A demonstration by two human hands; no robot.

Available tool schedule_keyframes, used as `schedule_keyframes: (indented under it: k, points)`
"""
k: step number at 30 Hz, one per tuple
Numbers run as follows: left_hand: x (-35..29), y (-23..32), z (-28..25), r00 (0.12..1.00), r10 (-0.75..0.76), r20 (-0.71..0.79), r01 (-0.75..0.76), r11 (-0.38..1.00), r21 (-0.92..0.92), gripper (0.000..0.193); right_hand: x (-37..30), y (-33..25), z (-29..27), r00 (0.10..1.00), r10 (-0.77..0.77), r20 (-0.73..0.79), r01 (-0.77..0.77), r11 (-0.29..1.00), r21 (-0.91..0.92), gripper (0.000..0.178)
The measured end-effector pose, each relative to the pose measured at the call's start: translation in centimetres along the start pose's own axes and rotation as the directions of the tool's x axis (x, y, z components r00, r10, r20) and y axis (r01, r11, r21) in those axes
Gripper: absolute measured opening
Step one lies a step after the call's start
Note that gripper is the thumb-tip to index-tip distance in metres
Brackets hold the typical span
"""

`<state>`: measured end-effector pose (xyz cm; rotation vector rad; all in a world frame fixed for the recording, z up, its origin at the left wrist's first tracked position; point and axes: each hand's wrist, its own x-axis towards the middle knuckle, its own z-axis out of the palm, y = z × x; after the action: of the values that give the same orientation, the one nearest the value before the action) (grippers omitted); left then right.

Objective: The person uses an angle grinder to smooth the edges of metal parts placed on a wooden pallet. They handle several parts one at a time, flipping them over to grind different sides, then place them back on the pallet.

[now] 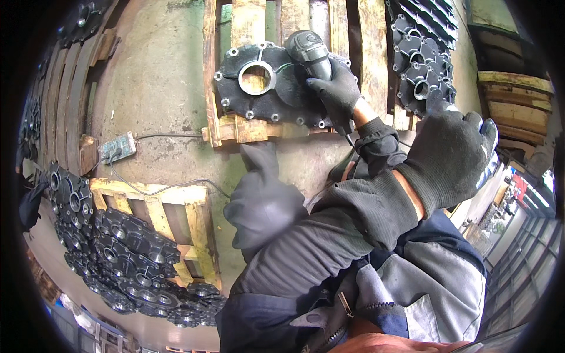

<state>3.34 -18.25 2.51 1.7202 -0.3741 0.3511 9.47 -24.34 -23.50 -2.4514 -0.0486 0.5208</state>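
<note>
My right hand [339,91], in a dark glove, is closed around a dark corded power tool [307,48] with a rounded head. The tool is over the right part of a black metal cover casting [287,88], which has a round collared hole and bolt bosses along its rim. This casting lies on a wooden pallet [250,130]. My left arm crosses over my right forearm, and my gloved left hand [450,159] is at the right with its fingers curled. What those fingers hold, if anything, is hidden. A blurred dark grey shape [265,203] below the pallet cannot be made out.
Black castings [421,67] sit in stacks at upper right, and more castings [126,253] pile at lower left beside a slatted wooden pallet [150,191]. A power strip [118,148] lies on the floor with a cable [168,136] running toward the work pallet.
</note>
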Motion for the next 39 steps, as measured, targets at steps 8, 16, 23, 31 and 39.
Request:
schedule_keyframes:
  k: [8, 16, 23, 31, 39]
  points:
    - [-0.7, 0.1, 0.1, 0.997, 0.010, 0.081, -0.014, 0.999, 0.043, 0.037, -3.0, 2.0, -3.6, 0.961, 0.241, -0.134, -0.159, 0.882, 0.443, 0.055]
    - [-0.7, -0.1, 1.1, 0.975, 0.009, 0.220, -0.031, 0.995, 0.094, 0.035, -4.4, 3.8, -5.6, 0.981, 0.183, -0.064, -0.161, 0.953, 0.255, 0.053]
    - [-0.9, -0.1, 1.1, 0.961, -0.014, 0.276, -0.021, 0.992, 0.125, 0.033, -1.7, 3.2, -4.9, 0.988, 0.096, -0.117, -0.077, 0.984, 0.160, 0.065]
    - [-1.4, -0.2, 1.3, 0.946, -0.047, 0.322, 0.012, 0.994, 0.111, 0.035, -2.8, 4.0, -7.7, 0.920, 0.332, -0.207, -0.177, 0.826, 0.535, 0.036]
    - [-2.1, 0.6, 2.3, 0.896, -0.052, 0.442, 0.015, 0.996, 0.087, 0.035, -6.9, 8.6, -8.4, 0.923, 0.377, -0.077, -0.284, 0.802, 0.525, 0.048]
